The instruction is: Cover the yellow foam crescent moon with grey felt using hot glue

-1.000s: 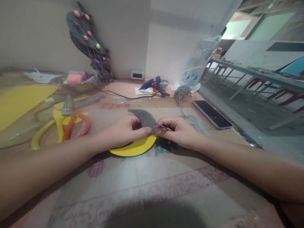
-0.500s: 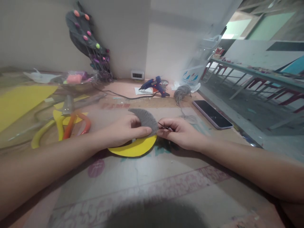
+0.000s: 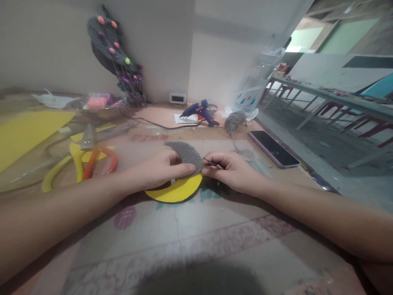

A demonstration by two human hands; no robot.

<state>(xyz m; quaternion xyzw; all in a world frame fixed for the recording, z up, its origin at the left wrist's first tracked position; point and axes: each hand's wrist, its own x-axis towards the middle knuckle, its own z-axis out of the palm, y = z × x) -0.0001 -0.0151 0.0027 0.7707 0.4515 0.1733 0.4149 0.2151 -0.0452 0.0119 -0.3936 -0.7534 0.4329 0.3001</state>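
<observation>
**Yellow crescent** point(image 3: 176, 190): flat cut-out lying mid-table, nearer the near edge than the far one. Its upper half is covered by a grey yarn winding point(image 3: 187, 152). The lower half is bare.

**Left hand** point(image 3: 162, 168): grip clenched on the crescent, with the fingertips pressed where the winding ends.

**Right hand** point(image 3: 231, 172): grip pinched on a thin yarn strand point(image 3: 211, 163), which runs short and taut to the edge of the winding just beside it.

**Change over the last second:** slight.
- Both hands keep their holds.
- The crescent sits a touch further toward the right edge.
- The winding covers the same span, so no fresh turn appears to have been laid and the strand is held mid-turn.

**Table** point(image 3: 196, 229), other items:
- Yarn ball point(image 3: 235, 121) and blue glue gun point(image 3: 199, 110) toward the far edge.
- Phone point(image 3: 273, 148) face up near the right edge.
- Scissors point(image 3: 92, 162) with orange and yellow handles, left of the hands.
- Yellow sheet point(image 3: 27, 131) at the left edge.
</observation>
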